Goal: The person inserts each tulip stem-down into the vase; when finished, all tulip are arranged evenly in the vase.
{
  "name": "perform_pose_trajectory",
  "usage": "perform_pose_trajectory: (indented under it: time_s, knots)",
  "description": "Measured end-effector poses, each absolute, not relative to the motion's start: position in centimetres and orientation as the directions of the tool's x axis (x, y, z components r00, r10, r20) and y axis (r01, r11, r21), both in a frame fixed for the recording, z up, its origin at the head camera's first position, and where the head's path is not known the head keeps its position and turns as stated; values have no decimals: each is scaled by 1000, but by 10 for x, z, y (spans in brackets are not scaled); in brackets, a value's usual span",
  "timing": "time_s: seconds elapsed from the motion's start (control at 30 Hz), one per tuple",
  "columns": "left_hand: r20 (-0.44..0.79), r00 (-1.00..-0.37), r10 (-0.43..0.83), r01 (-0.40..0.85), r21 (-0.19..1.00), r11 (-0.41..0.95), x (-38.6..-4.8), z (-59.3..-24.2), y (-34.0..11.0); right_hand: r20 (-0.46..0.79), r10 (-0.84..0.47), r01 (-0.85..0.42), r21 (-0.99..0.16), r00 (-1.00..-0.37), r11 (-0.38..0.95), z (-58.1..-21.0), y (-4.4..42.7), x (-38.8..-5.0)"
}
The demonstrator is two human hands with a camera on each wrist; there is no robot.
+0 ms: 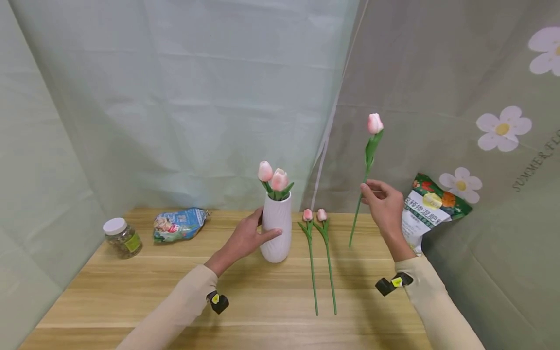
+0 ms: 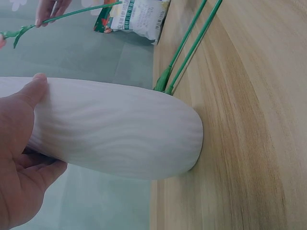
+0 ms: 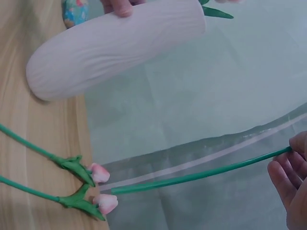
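Note:
A white ribbed vase (image 1: 277,228) stands on the wooden table, with two pink tulips (image 1: 279,180) in its mouth. My left hand (image 1: 245,236) grips the vase from the left, thumb across its front. In my right hand (image 1: 384,204) a single pink tulip (image 1: 375,124) is pinched by its green stem, upright and raised above the table. The stem's bare lower end (image 3: 144,187) points down, clear of the vase. Between the vase and my right hand, two more tulips (image 1: 311,243) lie side by side on the table, blooms toward the back.
A jar with a white lid (image 1: 122,237) stands at the table's left edge, beside a blue packet (image 1: 179,224). At the right, a green and white bag (image 1: 430,209) leans against the curtain. Curtains (image 1: 197,97) hang behind the wooden table (image 1: 175,301).

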State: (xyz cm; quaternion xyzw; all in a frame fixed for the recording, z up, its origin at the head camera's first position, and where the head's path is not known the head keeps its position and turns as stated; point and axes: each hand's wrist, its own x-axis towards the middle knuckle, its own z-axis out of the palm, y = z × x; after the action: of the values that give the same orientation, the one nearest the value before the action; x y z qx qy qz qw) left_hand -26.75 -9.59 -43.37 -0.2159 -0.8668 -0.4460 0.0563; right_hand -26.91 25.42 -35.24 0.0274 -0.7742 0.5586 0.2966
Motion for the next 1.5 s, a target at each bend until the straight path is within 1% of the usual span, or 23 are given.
perform_pose_trajectory:
  time_s: [0.63,0.87,1.03,1.23,1.5]
  knots:
    - [264,-908,324,403,760,510,-269,-435,-96,553,253,-487,-827,-794,279,-330,241,-271]
    - [278,-903,328,417,756,505,-268,-434,-96,595,263,-539,-802,-760,256,-322,239,-272]
    - [283,-902,325,419,753,508,-268,-434,-96,619,275,-583,-786,-736,208,-313,235,-273]
    - [292,-899,325,426,751,504,-268,-433,-96,653,283,-624,-756,-702,198,-304,230,-273]
    - [303,-894,329,437,751,496,-267,-434,-96,654,308,-650,-749,-691,130,-291,224,-271]
